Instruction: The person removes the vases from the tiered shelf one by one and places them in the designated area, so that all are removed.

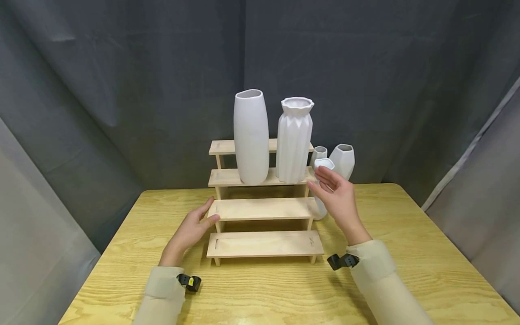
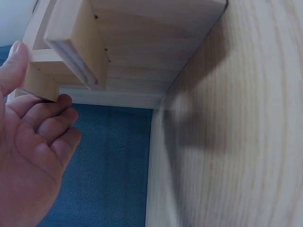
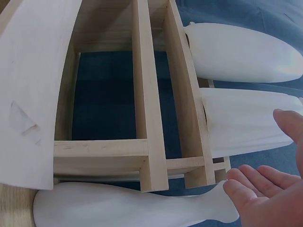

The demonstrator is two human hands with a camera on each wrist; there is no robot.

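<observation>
A stepped wooden stand (image 1: 264,209) sits on the table. My left hand (image 1: 191,228) grips the left end of its second step from the bottom, thumb in front and fingers curled at the side edge. On a higher step stand a tall smooth white vase (image 1: 251,140) and a white pleated vase (image 1: 293,146) with a flared rim. To the right of the stand, my right hand (image 1: 340,201) has its fingers loosely extended, fingertips right at the rim of a slim white vase (image 3: 118,203). That vase is partly hidden behind the hand in the head view.
Behind the slim vase are a small white vase (image 1: 319,153) and a faceted white vase (image 1: 343,160), both beside the stand's right end. The wooden table (image 1: 252,293) extends forward and to both sides. Grey curtains (image 1: 122,90) hang behind and around it.
</observation>
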